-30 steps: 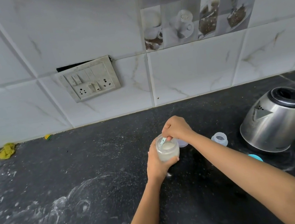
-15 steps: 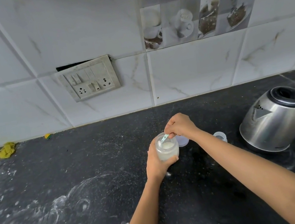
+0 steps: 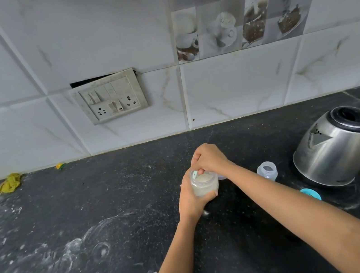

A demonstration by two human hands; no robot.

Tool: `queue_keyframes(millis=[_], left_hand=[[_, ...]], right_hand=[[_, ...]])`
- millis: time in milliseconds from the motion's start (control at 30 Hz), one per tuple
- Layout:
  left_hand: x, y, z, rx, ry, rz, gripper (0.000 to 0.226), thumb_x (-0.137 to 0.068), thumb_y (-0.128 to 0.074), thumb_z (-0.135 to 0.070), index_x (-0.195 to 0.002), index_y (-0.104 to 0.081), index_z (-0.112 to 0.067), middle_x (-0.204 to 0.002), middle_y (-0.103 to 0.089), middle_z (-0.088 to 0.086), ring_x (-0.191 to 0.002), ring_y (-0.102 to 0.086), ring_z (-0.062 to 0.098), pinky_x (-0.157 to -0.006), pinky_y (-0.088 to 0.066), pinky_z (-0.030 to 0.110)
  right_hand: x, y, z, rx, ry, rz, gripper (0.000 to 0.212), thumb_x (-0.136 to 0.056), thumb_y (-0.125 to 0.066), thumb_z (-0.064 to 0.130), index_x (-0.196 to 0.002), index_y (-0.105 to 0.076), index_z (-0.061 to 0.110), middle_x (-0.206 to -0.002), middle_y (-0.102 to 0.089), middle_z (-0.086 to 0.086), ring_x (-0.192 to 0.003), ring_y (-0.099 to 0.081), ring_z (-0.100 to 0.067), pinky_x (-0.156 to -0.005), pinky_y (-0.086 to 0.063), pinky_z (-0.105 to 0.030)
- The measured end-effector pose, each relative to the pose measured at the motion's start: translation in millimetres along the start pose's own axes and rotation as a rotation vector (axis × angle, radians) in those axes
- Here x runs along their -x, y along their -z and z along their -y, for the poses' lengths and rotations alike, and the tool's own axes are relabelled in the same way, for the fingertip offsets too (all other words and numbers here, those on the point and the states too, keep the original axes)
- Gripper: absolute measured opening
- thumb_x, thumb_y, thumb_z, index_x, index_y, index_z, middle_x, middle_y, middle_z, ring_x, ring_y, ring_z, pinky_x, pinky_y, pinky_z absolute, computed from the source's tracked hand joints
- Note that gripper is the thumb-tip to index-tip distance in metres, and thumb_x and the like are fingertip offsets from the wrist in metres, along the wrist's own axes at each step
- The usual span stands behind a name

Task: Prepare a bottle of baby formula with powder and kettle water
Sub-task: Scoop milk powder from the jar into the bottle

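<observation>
As left hand [image 3: 191, 202] grasps the jar [image 3: 204, 183], right hand [image 3: 210, 158] pinches a seemingly half-hidden scoop [image 3: 195, 173].

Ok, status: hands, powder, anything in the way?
Left hand grips powder jar. Right hand pinches teal scoop in jar mouth. Open bottle stands beside kettle, untouched. Nothing seen in the way.

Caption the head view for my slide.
Left hand grips a clear jar; right hand holds a teal scoop in it.
</observation>
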State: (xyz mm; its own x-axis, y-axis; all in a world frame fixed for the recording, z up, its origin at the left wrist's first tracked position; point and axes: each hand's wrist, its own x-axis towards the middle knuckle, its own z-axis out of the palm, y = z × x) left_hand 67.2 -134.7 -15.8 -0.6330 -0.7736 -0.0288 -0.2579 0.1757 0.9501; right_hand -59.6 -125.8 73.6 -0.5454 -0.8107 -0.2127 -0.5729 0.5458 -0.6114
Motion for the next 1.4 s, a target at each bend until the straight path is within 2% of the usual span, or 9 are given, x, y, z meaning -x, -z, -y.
queue_keyframes(millis=[200, 333, 500, 700, 800, 1000, 1133, 1267, 1400], left_hand=[[0, 1, -3, 0.008, -0.032, -0.006, 0.085, -0.057, -0.082, -0.028, -0.128, -0.040, -0.047, -0.125, -0.051, -0.022, -0.112, -0.052, -0.002, -0.092, -0.048, 0.028], [1, 1, -7, 0.031, -0.055, -0.004, 0.082, -0.059, -0.082, -0.022, -0.125, -0.042, -0.048, -0.125, -0.052, -0.023, -0.112, -0.052, -0.003, -0.089, -0.047, 0.025], [2, 1, -10, 0.028, -0.092, -0.001, 0.079, -0.060, -0.082, -0.015, -0.124, -0.046, -0.043, -0.125, -0.052, -0.023, -0.112, -0.050, -0.005, -0.086, -0.042, 0.016], [5, 1, -10, 0.009, -0.037, -0.010, 0.084, -0.058, -0.083, -0.020, -0.126, -0.043, -0.048, -0.122, -0.054, -0.021, -0.106, -0.052, -0.007, -0.073, -0.042, 0.006], [6, 1, -12, 0.022, -0.013, -0.010, 0.084, -0.060, -0.082, -0.017, -0.127, -0.042, -0.047, -0.120, -0.055, -0.019, -0.102, -0.053, -0.011, -0.070, -0.043, 0.005], [6, 2, -15, -0.011, -0.021, -0.003, 0.082, -0.060, -0.083, -0.017, -0.125, -0.043, -0.046, -0.118, -0.056, -0.020, -0.101, -0.052, -0.014, -0.069, -0.041, 0.002], [6, 2, -19, -0.017, -0.037, -0.005, 0.078, -0.061, -0.082, -0.013, -0.120, -0.044, -0.048, -0.116, -0.056, -0.023, -0.099, -0.051, -0.015, -0.069, -0.040, 0.001], [6, 2, -17, -0.025, -0.030, -0.008, 0.080, -0.059, -0.083, -0.017, -0.122, -0.044, -0.047, -0.118, -0.055, -0.023, -0.101, -0.050, -0.016, -0.072, -0.039, 0.000], [5, 1, -15, -0.030, -0.028, -0.009, 0.081, -0.058, -0.083, -0.020, -0.123, -0.045, -0.047, -0.121, -0.055, -0.025, -0.105, -0.051, -0.012, -0.074, -0.040, 0.004]], right_hand=[[-3, 17, -8, -0.107, -0.038, 0.010, 0.011, -0.080, -0.069, 0.004, -0.086, -0.077, 0.008, -0.076, -0.073, 0.001, -0.061, -0.065, -0.004, -0.069, -0.055, -0.022], [-2, 29, -20, -0.150, -0.075, -0.002, 0.011, -0.078, -0.069, 0.003, -0.086, -0.076, 0.006, -0.071, -0.072, 0.002, -0.063, -0.066, -0.007, -0.073, -0.058, -0.026], [6, 36, -32, -0.196, -0.089, -0.055, 0.007, -0.080, -0.072, 0.006, -0.083, -0.074, 0.012, -0.069, -0.071, 0.002, -0.057, -0.064, -0.003, -0.060, -0.047, -0.018], [21, 15, -21, -0.042, 0.077, -0.027, 0.013, -0.082, -0.067, 0.008, -0.075, -0.069, 0.019, -0.070, -0.072, 0.005, -0.056, -0.069, -0.004, -0.067, -0.056, -0.022], [18, 10, -12, -0.063, 0.067, 0.005, 0.013, -0.082, -0.067, 0.006, -0.076, -0.071, 0.017, -0.071, -0.069, 0.008, -0.060, -0.069, -0.005, -0.061, -0.049, -0.015], [12, 13, -13, -0.080, 0.015, -0.021, 0.016, -0.084, -0.069, 0.006, -0.074, -0.069, 0.019, -0.076, -0.071, 0.003, -0.065, -0.069, -0.006, -0.062, -0.052, -0.018], [11, 22, -18, -0.149, -0.034, -0.007, 0.009, -0.086, -0.069, 0.006, -0.081, -0.072, 0.014, -0.086, -0.074, -0.003, -0.074, -0.072, -0.010, -0.078, -0.057, -0.025], [12, 29, -24, -0.219, -0.086, 0.005, 0.007, -0.086, -0.068, 0.007, -0.085, -0.071, 0.013, -0.081, -0.070, 0.000, -0.068, -0.067, -0.005, -0.060, -0.047, -0.017], [12, 32, -32, -0.262, -0.127, -0.004, 0.010, -0.085, -0.068, 0.006, -0.083, -0.072, 0.015, -0.078, -0.072, -0.004, -0.071, -0.064, -0.012, -0.059, -0.047, -0.020]])
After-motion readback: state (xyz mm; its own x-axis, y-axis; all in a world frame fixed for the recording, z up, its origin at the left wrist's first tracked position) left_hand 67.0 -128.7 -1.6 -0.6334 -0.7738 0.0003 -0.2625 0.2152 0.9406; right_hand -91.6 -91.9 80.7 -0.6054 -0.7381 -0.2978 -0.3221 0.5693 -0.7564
